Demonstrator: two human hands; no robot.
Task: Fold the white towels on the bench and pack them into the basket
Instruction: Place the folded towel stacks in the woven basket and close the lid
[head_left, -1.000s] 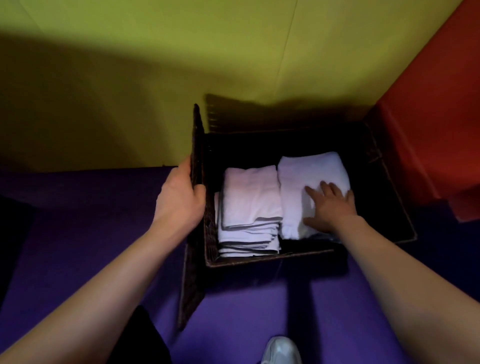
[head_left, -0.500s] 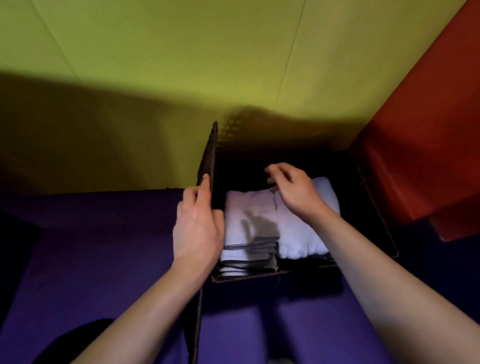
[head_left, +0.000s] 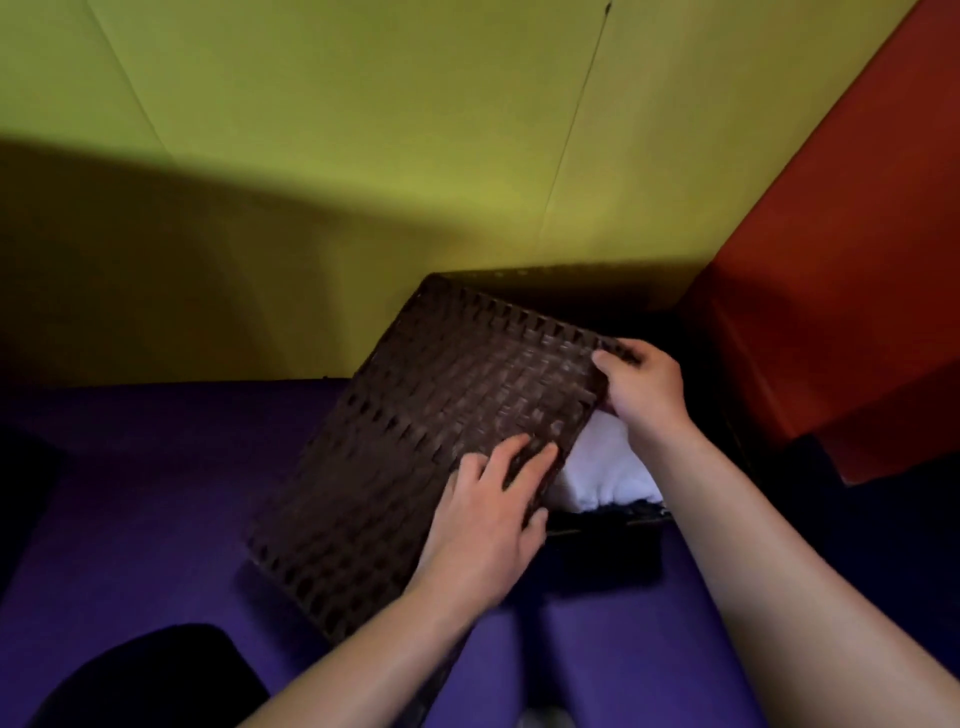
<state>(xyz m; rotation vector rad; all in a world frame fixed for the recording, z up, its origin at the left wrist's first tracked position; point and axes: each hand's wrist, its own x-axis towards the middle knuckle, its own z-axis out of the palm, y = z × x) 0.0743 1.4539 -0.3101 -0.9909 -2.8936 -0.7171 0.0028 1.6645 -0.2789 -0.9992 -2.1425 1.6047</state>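
Since a second ago you have swung the dark brown woven wicker lid (head_left: 441, 431) from standing upright at the left wall of the dark woven rectangular basket (head_left: 613, 522) down to a slant over its opening, and your right hand has left the towels for the lid. That basket sits on the purple padded bench (head_left: 156, 493), against the yellow-green wall (head_left: 363, 156). Most of the basket is now covered; only the folded white towels (head_left: 602, 467) at its right near corner show. Your left hand (head_left: 488, 519) lies with fingers spread flat on the lid's near part. Your right hand (head_left: 644, 389) pinches the lid's right edge, thumb on top. I judge the risks as these: the lid may drop skewed and catch the basket's rim, or trap your right fingers underneath, or crush the towel stack if it stands proud.
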